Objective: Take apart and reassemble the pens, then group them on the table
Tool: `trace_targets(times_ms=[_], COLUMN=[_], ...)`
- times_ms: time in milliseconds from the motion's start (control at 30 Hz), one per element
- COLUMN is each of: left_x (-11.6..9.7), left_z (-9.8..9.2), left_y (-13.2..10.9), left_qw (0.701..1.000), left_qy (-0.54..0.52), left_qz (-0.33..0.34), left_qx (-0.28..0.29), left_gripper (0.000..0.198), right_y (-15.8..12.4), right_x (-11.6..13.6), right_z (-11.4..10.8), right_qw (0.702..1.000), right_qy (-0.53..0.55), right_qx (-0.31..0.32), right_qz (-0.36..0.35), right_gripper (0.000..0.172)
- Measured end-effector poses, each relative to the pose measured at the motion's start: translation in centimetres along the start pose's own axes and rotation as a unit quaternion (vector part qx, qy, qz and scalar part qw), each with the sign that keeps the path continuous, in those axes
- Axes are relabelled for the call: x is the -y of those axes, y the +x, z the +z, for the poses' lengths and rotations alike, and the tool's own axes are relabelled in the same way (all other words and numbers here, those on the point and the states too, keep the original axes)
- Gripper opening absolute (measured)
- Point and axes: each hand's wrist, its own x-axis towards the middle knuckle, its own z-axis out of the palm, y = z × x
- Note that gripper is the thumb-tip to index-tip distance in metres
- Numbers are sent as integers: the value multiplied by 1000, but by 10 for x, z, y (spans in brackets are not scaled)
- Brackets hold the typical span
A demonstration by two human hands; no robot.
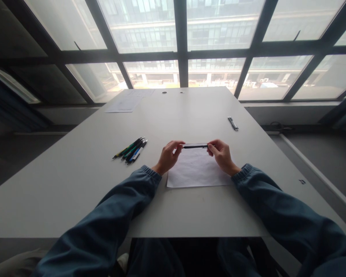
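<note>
A dark pen (195, 146) lies level in the air between my two hands, just above a white sheet of paper (196, 172) on the grey table (103, 192). My left hand (169, 156) pinches the pen's left end with curled fingers. My right hand (220, 154) pinches its right end the same way. Both arms wear blue sleeves and reach in from the near edge.
A bunch of several pens (130, 150) lies to the left of my hands. One or two dark pens (233, 123) lie farther back on the right. Pale papers (126, 103) rest at the far left corner. Large windows stand behind the table.
</note>
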Motion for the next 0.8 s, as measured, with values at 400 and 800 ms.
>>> trace_targets(times_ms=[400, 800], left_x=[4, 8], left_z=[-1, 2], left_y=[4, 3], left_qw=[1000, 999], left_qy=[-19, -27], left_qz=[24, 18], left_qx=[-8, -16], left_gripper=[19, 18], right_y=[2, 3], right_x=[-1, -2], right_z=[-1, -1], right_qw=[999, 999], right_qy=[-10, -8], right_qx=[-31, -35], right_qz=[5, 16], right_gripper=[27, 26])
